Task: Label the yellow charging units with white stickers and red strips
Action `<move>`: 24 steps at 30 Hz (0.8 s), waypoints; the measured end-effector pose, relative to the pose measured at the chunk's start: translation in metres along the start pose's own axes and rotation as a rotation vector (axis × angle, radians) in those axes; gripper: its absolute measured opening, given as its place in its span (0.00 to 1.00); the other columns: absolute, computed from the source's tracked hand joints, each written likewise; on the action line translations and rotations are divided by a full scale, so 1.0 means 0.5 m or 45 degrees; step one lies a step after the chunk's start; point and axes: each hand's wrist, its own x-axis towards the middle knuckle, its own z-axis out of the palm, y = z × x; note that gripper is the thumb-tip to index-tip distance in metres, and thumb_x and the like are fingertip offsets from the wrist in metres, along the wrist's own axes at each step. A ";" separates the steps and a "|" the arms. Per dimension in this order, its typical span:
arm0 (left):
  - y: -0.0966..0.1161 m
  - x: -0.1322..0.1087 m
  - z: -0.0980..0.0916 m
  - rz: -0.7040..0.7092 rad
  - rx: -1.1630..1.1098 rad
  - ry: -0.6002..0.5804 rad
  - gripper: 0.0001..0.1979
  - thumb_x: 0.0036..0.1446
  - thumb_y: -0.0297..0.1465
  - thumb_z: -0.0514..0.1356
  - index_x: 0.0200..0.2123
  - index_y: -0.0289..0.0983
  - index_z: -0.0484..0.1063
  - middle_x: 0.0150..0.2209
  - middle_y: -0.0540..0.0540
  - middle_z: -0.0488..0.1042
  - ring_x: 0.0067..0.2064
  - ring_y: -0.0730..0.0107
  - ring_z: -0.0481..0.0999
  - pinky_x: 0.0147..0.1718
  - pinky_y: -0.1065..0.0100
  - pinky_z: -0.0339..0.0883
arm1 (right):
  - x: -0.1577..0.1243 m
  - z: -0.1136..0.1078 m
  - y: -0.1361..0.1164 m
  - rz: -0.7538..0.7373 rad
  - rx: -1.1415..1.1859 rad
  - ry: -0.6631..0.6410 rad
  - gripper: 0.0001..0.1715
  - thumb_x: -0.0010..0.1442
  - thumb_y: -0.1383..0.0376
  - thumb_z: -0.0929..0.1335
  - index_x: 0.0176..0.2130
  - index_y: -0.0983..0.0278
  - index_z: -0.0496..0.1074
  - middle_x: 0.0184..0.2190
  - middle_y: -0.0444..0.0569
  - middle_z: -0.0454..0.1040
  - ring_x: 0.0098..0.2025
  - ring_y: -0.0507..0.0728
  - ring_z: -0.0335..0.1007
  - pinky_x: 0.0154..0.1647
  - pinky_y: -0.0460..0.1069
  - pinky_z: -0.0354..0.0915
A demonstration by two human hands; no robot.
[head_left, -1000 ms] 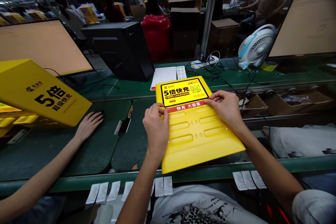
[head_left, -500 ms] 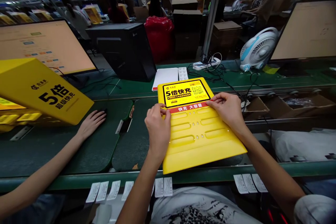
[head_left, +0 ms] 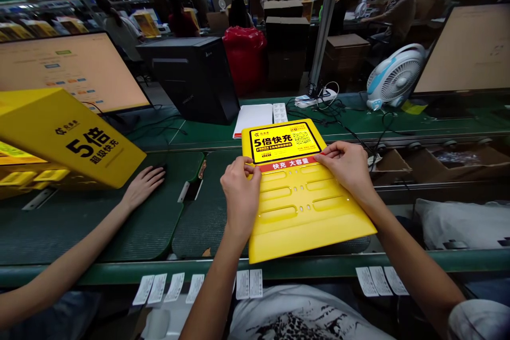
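You are gripping a glossy yellow plastic panel (head_left: 306, 223), its face pierced by oblong slots and small round holes, with a black-framed QR label (head_left: 285, 142) above a red strip (head_left: 289, 166). Your left hand (head_left: 240, 196) and right hand (head_left: 346, 170) are pinching its sides at that strip, while the panel is lying across a dark ribbed mat (head_left: 203, 223) on the green counter (head_left: 279, 271). Well to the left, a co-worker's hand (head_left: 143, 186) is resting on a dark mouse (head_left: 160, 169) beside a folded yellow card display (head_left: 67, 135).
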 end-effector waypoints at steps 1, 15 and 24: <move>0.002 0.001 -0.001 -0.008 0.003 -0.010 0.07 0.57 0.25 0.62 0.40 0.36 0.75 0.34 0.47 0.79 0.36 0.65 0.78 0.36 0.67 0.67 | 0.001 -0.001 -0.002 0.000 -0.009 -0.006 0.13 0.46 0.59 0.78 0.28 0.65 0.78 0.26 0.47 0.79 0.27 0.56 0.73 0.31 0.50 0.65; 0.013 -0.001 -0.016 0.271 0.211 -0.013 0.14 0.66 0.27 0.53 0.49 0.33 0.75 0.48 0.36 0.78 0.53 0.54 0.75 0.53 0.55 0.71 | -0.031 -0.013 -0.060 -0.481 -0.845 -0.028 0.23 0.67 0.62 0.65 0.58 0.67 0.73 0.60 0.62 0.70 0.54 0.70 0.73 0.47 0.62 0.73; -0.115 -0.025 -0.069 0.089 0.151 -0.510 0.30 0.69 0.49 0.47 0.64 0.39 0.69 0.69 0.36 0.64 0.74 0.49 0.54 0.69 0.41 0.53 | -0.038 -0.090 0.083 -0.306 -0.168 -0.595 0.36 0.71 0.45 0.60 0.70 0.55 0.61 0.73 0.48 0.55 0.77 0.63 0.41 0.76 0.66 0.36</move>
